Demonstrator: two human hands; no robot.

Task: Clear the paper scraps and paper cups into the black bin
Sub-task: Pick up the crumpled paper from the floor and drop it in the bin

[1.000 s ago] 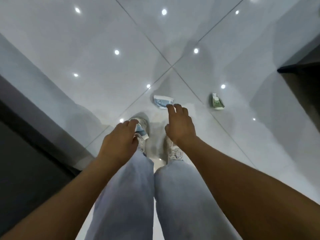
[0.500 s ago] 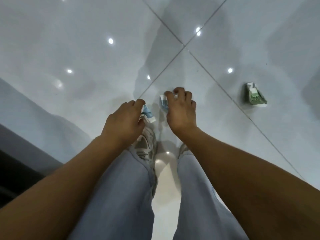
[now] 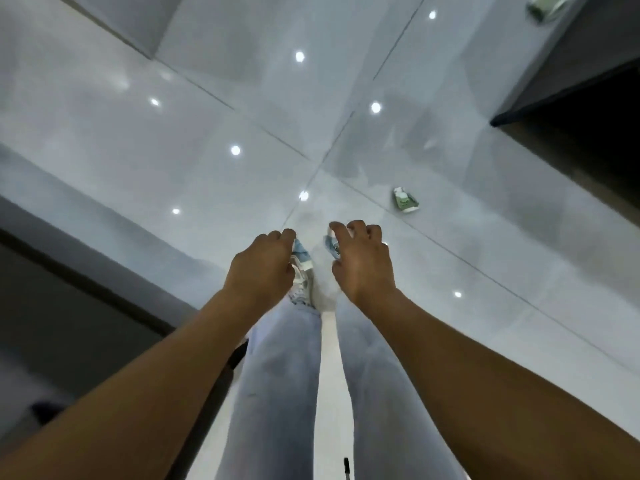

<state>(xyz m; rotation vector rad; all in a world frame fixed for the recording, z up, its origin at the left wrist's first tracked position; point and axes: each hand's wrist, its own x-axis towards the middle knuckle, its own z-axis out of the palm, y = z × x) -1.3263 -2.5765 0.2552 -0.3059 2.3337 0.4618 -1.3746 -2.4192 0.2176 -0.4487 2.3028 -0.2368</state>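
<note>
Two hands reach forward and down over a glossy pale grey tiled floor (image 3: 173, 109), each curled round its own piece of paper. The left hand (image 3: 263, 266) grips a crumpled blue-and-white paper scrap (image 3: 300, 252), which peeks out past its fingertips just above a pale sneaker (image 3: 300, 285). The right hand (image 3: 362, 261) pinches another crumpled blue-and-white paper piece (image 3: 331, 245) between thumb and bent fingers; most of it is hidden behind the hand, so its full shape cannot be told. The two hands are near each other but apart, with a narrow gap of floor between them. Ahead and to the right, well apart from both hands, a squashed green-and-white paper cup (image 3: 404, 199) lies on its side on the tiles, just beyond a grout line. At the top right edge another greenish object (image 3: 543, 6) shows, too blurred to identify. Light blue jeans (image 3: 280, 375) cover the legs below the forearms, and a dark furniture edge (image 3: 568, 95) juts in from the right.
</note>
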